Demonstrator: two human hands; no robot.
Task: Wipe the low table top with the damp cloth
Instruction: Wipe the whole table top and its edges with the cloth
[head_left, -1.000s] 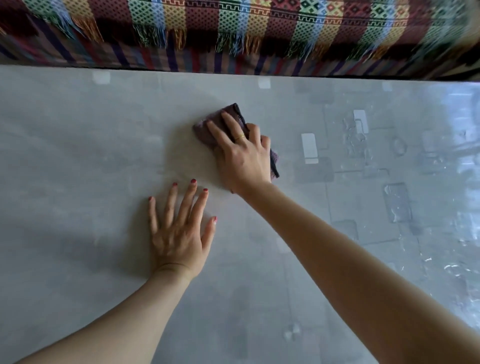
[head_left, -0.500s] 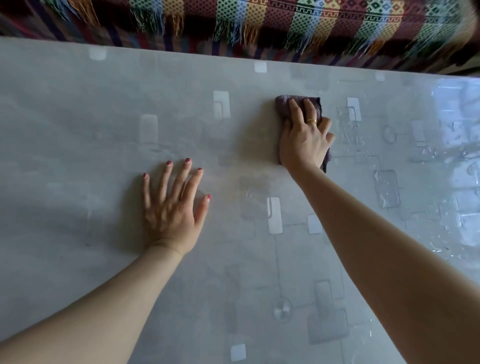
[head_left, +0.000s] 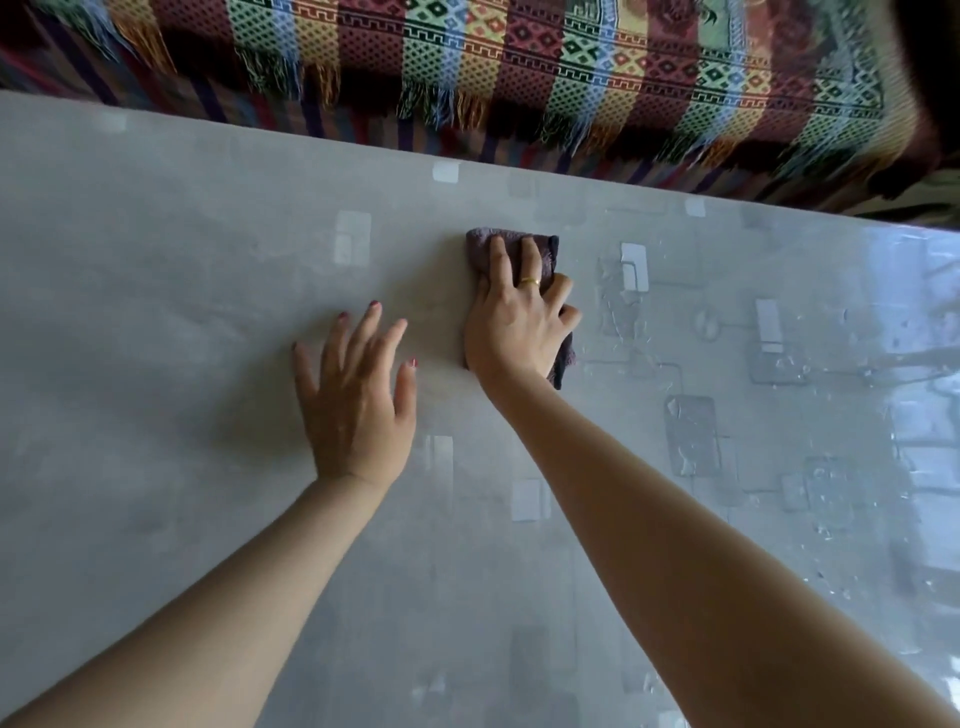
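Note:
A grey glossy low table top (head_left: 156, 364) with faint square patterns fills most of the view. A folded dark purple-brown cloth (head_left: 540, 249) lies on it past the middle. My right hand (head_left: 519, 322) presses flat on the cloth, fingers spread over it, a gold ring on one finger; most of the cloth is hidden beneath the hand. My left hand (head_left: 358, 395) rests flat on the bare table, fingers apart, just left of the right hand and holding nothing.
A colourful woven blanket (head_left: 519, 67) with a fringe hangs beyond the table's far edge. Wet streaks and droplets (head_left: 623, 312) shine on the table to the right of the cloth. Bright window reflections lie at the right side.
My right hand slid the cloth to the right, then back left toward my left hand. The left hand stayed flat on the table. The view shifted and tilted.

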